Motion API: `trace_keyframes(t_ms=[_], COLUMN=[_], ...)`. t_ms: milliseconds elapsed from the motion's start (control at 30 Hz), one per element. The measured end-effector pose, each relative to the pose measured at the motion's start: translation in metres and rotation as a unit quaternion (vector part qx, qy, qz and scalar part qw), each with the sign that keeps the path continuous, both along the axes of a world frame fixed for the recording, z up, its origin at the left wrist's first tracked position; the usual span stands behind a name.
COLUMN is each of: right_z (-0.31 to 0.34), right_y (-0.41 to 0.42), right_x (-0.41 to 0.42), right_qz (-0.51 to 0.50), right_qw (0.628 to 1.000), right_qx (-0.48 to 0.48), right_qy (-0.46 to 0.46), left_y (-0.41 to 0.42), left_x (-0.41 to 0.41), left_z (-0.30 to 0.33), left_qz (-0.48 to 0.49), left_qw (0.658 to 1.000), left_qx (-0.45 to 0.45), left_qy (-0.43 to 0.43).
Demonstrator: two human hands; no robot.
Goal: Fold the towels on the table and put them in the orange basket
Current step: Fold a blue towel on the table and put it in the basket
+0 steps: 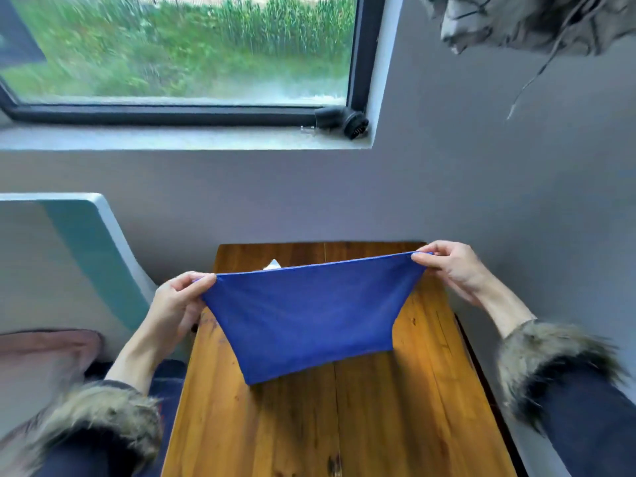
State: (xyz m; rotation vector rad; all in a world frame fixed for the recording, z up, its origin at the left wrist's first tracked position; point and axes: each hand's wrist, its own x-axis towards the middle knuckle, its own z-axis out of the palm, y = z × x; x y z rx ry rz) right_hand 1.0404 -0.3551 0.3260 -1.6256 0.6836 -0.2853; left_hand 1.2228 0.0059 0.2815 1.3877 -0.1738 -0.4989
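Blue towel (306, 318) held up above the wooden table (378, 407), top edge stretched taut. Left hand (175, 304) pinching one upper corner between thumb and curled fingers, right hand (451, 266) pinching the other. Long axis running left to right, slightly higher on the right; lower edge hanging toward the tabletop. Best done by levelling both corners, keeping tension even, then lowering flat before folding. Orange basket out of view.
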Motion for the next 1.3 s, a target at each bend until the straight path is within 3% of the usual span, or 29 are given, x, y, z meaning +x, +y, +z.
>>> trace_keyframes(t_ms=[200,433,667,800,967,1300], right_z=[0.043,0.064,0.069,0.072,0.074,0.070], right_y=[0.010,0.011,0.011,0.013,0.014,0.002], right_x=[-0.004,-0.007,-0.009,-0.010,-0.006,0.001], right_qz=[-0.018,0.003,0.031,0.049,0.023,-0.003], right_qw=[0.996,0.994,0.991,0.996,0.996,0.992], right_qx=[0.059,-0.106,-0.124,-0.056,-0.031,-0.126], right_qy=[-0.064,-0.041,-0.042,-0.058,-0.075,-0.030], left_y=[0.000,0.010,0.024,0.034,0.035,0.026], left_x=[0.009,0.016,0.020,0.018,0.009,-0.001], left_z=[0.047,0.071,0.078,0.082,0.088,0.076], left_qz=[0.017,0.026,0.028,0.010,-0.067,-0.137], left_qw=[0.998,0.993,0.994,0.990,0.958,0.925], left_qx=[-0.023,-0.006,-0.013,0.053,0.172,0.272], left_qy=[-0.058,-0.114,-0.104,-0.132,-0.221,-0.228])
